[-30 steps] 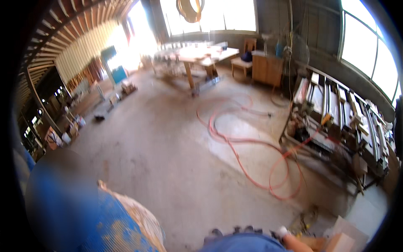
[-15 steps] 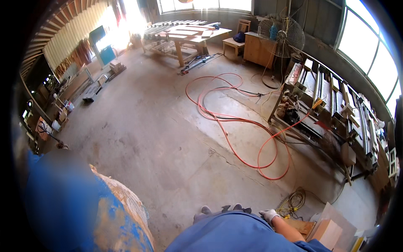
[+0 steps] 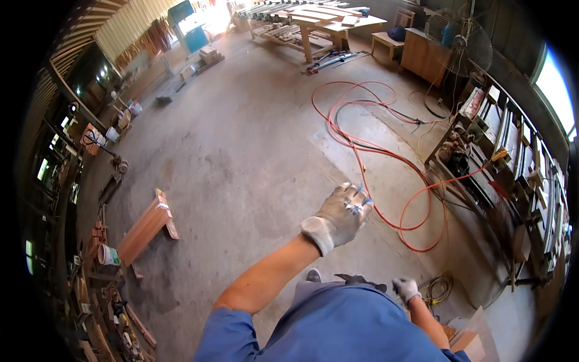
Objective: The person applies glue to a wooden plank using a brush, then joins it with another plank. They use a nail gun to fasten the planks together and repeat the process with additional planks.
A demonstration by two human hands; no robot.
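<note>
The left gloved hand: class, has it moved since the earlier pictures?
Yes. The left hand was out of sight; now it is raised forward over the concrete floor, near the loops of the orange hose. The camera tilted too.

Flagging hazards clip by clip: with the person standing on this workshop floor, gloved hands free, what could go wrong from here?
1. The orange hose loops across the floor just ahead; a foot could catch in it.
2. The yellow cord lies coiled close to the right hand, another likely snag near the feet.
3. The left hand is raised and holds nothing, so a stumble might end against the rack.
</note>
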